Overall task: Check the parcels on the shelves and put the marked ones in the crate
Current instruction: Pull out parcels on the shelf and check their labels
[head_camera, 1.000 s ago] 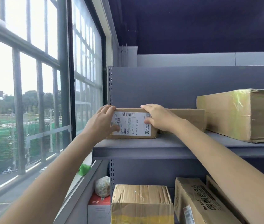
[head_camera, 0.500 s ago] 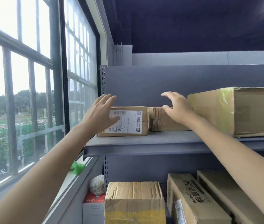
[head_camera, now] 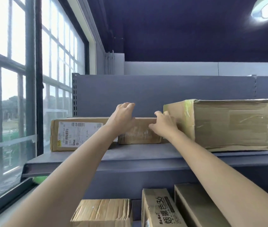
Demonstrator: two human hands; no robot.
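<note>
- The middle box lies on the top shelf, set back from the front edge, wedged between the labelled box on its left and the big box on its right.
- Left hand reaches over its top left end, fingers bent above the top edge; I cannot tell whether they touch or grip it.
- Right hand lies against its right end, fingers spread and loosely bent in the narrow slot beside the big box; no firm grip shows.
- Two hands at opposite ends suggest drawing it forward to look for a mark; no label shows on its front.
- Room is tight sideways but free forward and upward.
- No crate is in view.
- More boxes sit on the shelf below.
</note>
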